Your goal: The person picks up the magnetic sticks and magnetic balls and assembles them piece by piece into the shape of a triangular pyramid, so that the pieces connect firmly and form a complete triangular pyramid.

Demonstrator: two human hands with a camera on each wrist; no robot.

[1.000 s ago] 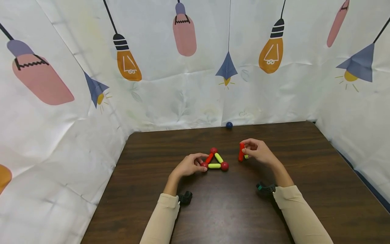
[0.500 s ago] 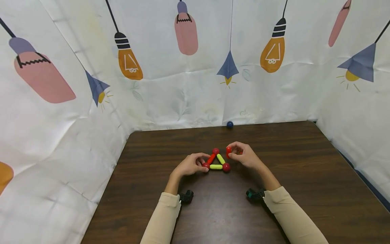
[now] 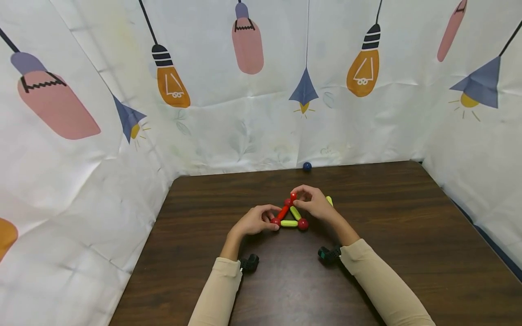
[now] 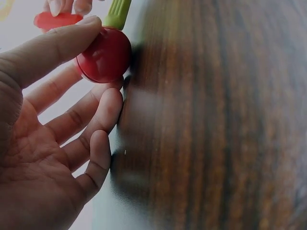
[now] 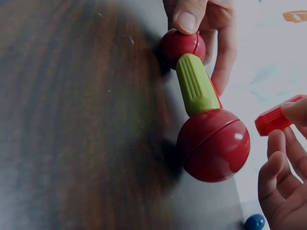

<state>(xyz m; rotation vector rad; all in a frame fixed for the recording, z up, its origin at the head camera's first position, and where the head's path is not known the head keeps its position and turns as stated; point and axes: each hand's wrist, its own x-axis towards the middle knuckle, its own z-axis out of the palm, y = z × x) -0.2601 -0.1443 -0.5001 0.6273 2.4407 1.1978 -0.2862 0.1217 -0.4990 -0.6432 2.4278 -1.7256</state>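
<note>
The right hand (image 3: 311, 203) has carried its pinched red rod (image 3: 293, 196) to the triangle's top ball (image 3: 287, 202); left fingers (image 3: 267, 215) pinch a corner ball (image 3: 275, 221).

Small blue ball (image 3: 307, 166) at the dark wooden table's (image 3: 408, 217) far edge.

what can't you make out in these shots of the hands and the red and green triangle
- Head view: whether the red stick touches the top ball; the right hand covers the joint.
- Left wrist view: the triangle beyond the ball under the left hand, cut by the top edge.
- Right wrist view: the table, blurred.
</note>
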